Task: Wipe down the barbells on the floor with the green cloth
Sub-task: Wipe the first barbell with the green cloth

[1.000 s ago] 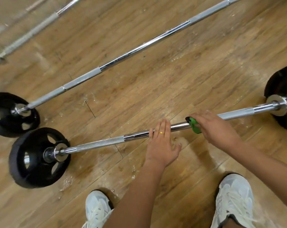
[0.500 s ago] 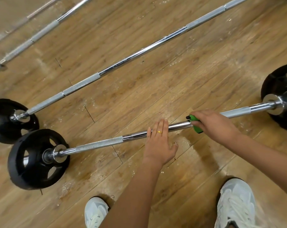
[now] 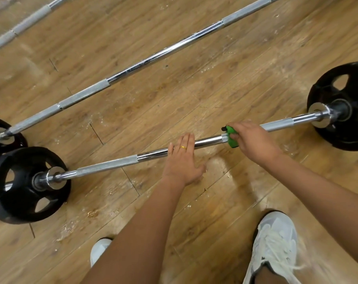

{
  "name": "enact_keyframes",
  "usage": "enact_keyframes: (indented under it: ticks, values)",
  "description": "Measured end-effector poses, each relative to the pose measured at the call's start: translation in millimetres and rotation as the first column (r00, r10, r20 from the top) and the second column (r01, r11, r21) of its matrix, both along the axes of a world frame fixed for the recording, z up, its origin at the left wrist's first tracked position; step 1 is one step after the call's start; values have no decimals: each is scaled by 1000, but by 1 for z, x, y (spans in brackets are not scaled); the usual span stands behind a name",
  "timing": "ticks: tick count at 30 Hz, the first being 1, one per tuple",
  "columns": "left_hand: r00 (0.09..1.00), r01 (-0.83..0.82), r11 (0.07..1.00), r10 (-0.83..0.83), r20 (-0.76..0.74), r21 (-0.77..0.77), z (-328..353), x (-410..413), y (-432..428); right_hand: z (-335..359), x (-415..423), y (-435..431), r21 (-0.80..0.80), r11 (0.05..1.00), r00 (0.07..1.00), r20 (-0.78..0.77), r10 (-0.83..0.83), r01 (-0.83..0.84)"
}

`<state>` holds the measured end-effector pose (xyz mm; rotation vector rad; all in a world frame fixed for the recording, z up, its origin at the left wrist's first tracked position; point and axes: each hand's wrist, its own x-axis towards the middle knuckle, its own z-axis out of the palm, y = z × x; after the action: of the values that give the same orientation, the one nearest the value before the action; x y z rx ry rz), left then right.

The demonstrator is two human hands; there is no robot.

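Down at the bottom of our view stand our two white shoes (image 3: 276, 249) on the wooden floor (image 3: 194, 95), set apart so that we can bend over the work. Both our arms reach forward from there to the nearest barbell (image 3: 112, 166). It lies across in front of us with a black disc at each end, the left plate (image 3: 24, 185) and the right plate (image 3: 346, 107). The plates seem to keep the shaft just clear of the boards, which would let a cloth pass all the way round it.

Our left hand (image 3: 182, 162) rests on the smooth middle of the bar. Its fingers (image 3: 186, 140) are straight and close together, laid flat across the steel, one wearing a ring (image 3: 183, 147). It holds nothing, and we judge it is there to stop the bar rolling. Just to its right, our right hand (image 3: 254, 140) grips the green cloth (image 3: 231, 138), fingers and thumb curled tight so the cloth wraps the bar where the smooth part meets the rough grip section. Only a little green shows beside the knuckles. We cannot tell which stretches are already clean.

Farther off, a second barbell (image 3: 153, 56) lies roughly parallel and well apart, with neither hand on it. Beyond that, in the top left corner, runs a third bar (image 3: 20, 27). Both wait for the cloth.
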<state>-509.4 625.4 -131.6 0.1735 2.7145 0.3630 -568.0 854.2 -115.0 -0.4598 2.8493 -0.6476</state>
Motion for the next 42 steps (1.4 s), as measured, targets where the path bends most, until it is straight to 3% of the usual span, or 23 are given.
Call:
enact_keyframes:
  ticks: [2, 8, 13, 18, 24, 30, 39, 42]
  values:
    - [1000, -10, 1000, 10, -21, -20, -2, -3, 1, -1, 2, -10, -3, 1000, 999, -34, -29, 29]
    - [999, -20, 999, 20, -25, -28, -6, -11, -1, 0, -13, -20, 32, 992, 993, 23, 118, -119]
    - [999, -19, 999, 18, -39, -42, -7, -18, -1, -3, -18, -18, 6, 1000, 1000, -11, 12, -12]
    - [998, -32, 998, 30, -49, -51, -7, -23, -1, -9, -12, -29, 18, 987, 985, -53, 162, -161]
    - [999, -32, 998, 31, -23, -57, -4, -32, -3, -11, -22, -3, -17, 997, 994, -77, -79, 78]
    - [999, -46, 996, 44, -31, -76, -6, -39, -2, -9, -20, -34, 24, 986, 983, -79, 165, -163]
    - [999, -26, 994, 23, -34, -106, -8, -44, -5, -17, -29, 25, -38, 998, 990, -136, -46, 41]
    - [999, -29, 993, 25, -40, -112, -8, -42, -2, -18, -24, 15, -20, 999, 989, -143, -35, 33]
